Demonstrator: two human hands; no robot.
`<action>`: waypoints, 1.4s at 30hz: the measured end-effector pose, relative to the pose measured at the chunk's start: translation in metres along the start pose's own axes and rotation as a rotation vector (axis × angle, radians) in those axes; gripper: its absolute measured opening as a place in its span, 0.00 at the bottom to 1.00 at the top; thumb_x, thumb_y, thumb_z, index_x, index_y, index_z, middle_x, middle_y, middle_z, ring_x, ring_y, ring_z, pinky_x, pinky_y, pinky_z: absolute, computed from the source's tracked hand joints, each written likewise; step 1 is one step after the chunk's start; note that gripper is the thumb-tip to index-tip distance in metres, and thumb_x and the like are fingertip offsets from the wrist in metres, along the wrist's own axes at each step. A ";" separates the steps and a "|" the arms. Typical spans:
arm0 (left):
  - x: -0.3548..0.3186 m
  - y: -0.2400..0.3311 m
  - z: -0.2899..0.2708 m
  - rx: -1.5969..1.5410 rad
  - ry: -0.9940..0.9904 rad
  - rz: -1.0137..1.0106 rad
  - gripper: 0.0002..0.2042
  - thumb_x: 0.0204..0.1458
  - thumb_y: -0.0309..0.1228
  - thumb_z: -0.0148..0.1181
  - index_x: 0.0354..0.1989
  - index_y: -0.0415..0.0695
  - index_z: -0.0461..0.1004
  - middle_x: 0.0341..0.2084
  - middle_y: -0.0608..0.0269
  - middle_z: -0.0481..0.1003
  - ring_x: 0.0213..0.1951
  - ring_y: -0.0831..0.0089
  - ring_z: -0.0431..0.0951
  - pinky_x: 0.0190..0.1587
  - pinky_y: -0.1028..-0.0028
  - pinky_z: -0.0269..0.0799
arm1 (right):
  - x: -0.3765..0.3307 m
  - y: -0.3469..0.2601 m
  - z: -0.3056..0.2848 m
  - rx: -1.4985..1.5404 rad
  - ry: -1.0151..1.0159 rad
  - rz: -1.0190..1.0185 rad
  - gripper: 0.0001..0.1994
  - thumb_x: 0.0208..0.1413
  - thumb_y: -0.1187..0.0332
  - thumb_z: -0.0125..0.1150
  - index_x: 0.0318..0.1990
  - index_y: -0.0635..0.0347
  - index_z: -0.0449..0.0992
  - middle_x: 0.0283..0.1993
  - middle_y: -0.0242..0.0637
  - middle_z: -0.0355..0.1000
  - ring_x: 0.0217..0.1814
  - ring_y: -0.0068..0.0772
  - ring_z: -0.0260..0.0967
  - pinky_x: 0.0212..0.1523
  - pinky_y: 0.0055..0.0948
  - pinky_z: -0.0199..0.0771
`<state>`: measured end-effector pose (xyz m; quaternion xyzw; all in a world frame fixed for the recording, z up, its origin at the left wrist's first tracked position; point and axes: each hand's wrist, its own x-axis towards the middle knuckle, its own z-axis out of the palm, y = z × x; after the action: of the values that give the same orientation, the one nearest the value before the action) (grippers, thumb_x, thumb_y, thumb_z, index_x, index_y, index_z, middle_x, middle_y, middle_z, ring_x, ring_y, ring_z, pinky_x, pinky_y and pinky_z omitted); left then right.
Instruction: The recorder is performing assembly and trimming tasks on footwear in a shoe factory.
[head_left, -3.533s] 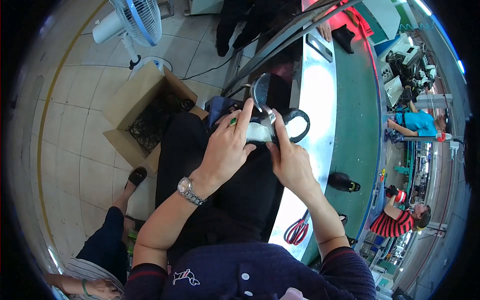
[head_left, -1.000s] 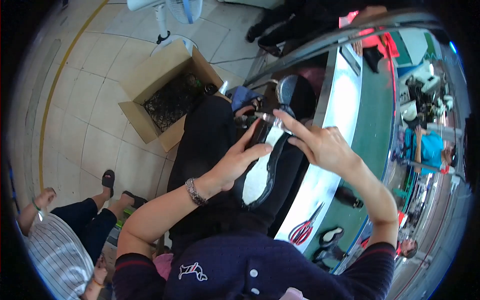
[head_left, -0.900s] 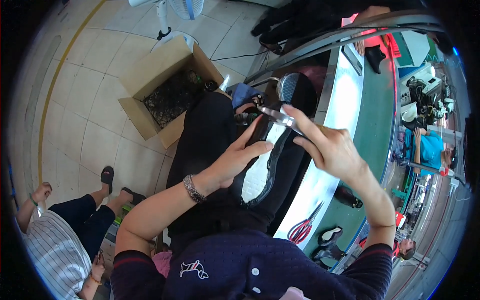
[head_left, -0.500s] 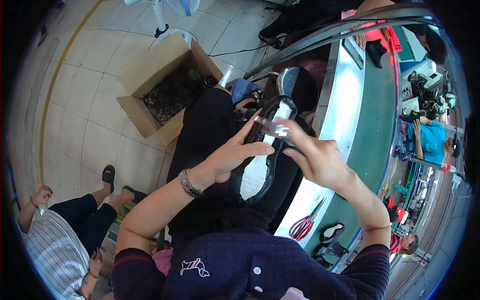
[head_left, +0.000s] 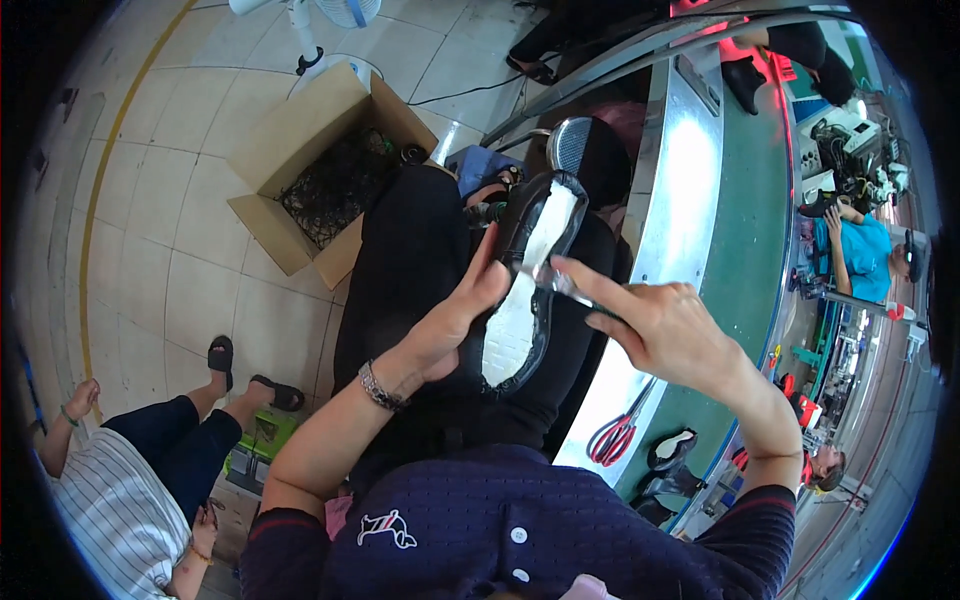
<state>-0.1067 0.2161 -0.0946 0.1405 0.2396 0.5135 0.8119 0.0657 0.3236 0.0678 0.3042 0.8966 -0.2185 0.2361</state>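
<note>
A black shoe upper (head_left: 515, 345) lies bottom up across my lap, its white insole showing inside a gathered black rim. My left hand (head_left: 462, 312) grips its left side, with the thumb lying along the edge. In my right hand (head_left: 665, 325) is a short shiny metal tool (head_left: 562, 284), pinched between thumb and fingers. Its tip meets the shoe's narrow middle; its exact kind is hard to make out. To the right, red-handled scissors (head_left: 612, 440) rest on the metal edge of the bench.
An open cardboard box (head_left: 290, 130) full of black scraps stands on the floor ahead left. Along my right runs a green-topped bench (head_left: 745, 220) with more black shoes (head_left: 670, 450). A seated person (head_left: 110, 490) is at left, and a white fan (head_left: 345, 10) stands beyond.
The metal tool has moved from the shoe's upper part down to its middle. My left thumb has drawn back from the white insole to the shoe's edge.
</note>
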 end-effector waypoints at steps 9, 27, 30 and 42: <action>-0.010 -0.022 0.011 -0.280 -0.035 0.048 0.33 0.65 0.51 0.40 0.73 0.61 0.33 0.70 0.61 0.48 0.68 0.68 0.55 0.66 0.64 0.56 | -0.020 -0.027 0.022 -0.464 0.138 -0.231 0.41 0.45 0.79 0.57 0.67 0.25 0.59 0.36 0.49 0.70 0.37 0.36 0.75 0.22 0.24 0.76; -0.009 -0.012 0.022 0.103 0.180 0.014 0.41 0.58 0.29 0.58 0.74 0.57 0.38 0.64 0.60 0.57 0.62 0.73 0.60 0.64 0.70 0.56 | -0.006 -0.021 0.000 -0.004 0.287 -0.233 0.32 0.54 0.64 0.61 0.67 0.36 0.60 0.26 0.35 0.76 0.21 0.39 0.73 0.21 0.35 0.72; -0.011 -0.006 0.020 0.032 0.087 -0.003 0.46 0.53 0.28 0.62 0.74 0.58 0.33 0.63 0.62 0.58 0.61 0.72 0.62 0.63 0.69 0.57 | 0.012 -0.006 0.016 -0.090 0.100 -0.128 0.34 0.58 0.62 0.59 0.70 0.38 0.52 0.16 0.37 0.68 0.16 0.41 0.68 0.16 0.38 0.66; -0.023 -0.028 0.006 -0.269 -0.108 0.049 0.46 0.55 0.38 0.62 0.73 0.62 0.32 0.69 0.63 0.48 0.68 0.70 0.52 0.66 0.65 0.53 | -0.021 -0.012 0.019 -0.145 0.065 -0.044 0.36 0.58 0.63 0.59 0.71 0.36 0.47 0.17 0.37 0.70 0.15 0.42 0.69 0.18 0.39 0.70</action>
<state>-0.0900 0.1837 -0.0972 0.0635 0.1210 0.5525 0.8222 0.0787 0.2957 0.0675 0.2732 0.9238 -0.1482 0.2236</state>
